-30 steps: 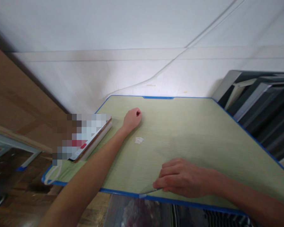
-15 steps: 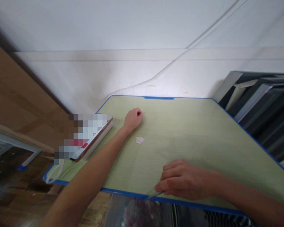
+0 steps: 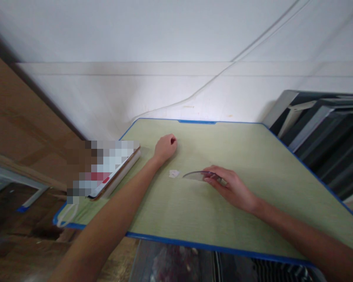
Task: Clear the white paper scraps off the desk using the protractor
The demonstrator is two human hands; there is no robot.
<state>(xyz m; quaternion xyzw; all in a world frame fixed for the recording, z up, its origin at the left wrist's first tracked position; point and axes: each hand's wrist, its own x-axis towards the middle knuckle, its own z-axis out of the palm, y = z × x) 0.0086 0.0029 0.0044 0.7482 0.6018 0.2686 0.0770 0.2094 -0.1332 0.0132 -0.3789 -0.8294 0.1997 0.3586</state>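
Observation:
My left hand [image 3: 165,148] rests on the green table [image 3: 238,152], curled into a loose fist with a dark gap showing at the thumb side. Nothing can be seen sticking out of it. My right hand [image 3: 231,184] is closed around a knife [image 3: 194,176]. Its thin, curved blade points left, with a dark upper edge, and my fingers partly cover the handle. Just left of the blade tip lies a small crumpled white scrap [image 3: 173,173], apart from both hands.
A flat white box-like item [image 3: 120,172], partly blurred out, lies at the table's left with a white strap hanging down. Dark panels [image 3: 320,133] lean on the right. A cardboard sheet [image 3: 26,113] stands at left. Below the front edge sits a clear bin [image 3: 176,262].
My right hand has moved from the front edge up to the table's middle, bringing the knife beside the white scrap and turning its blade into view. The left fist stays still.

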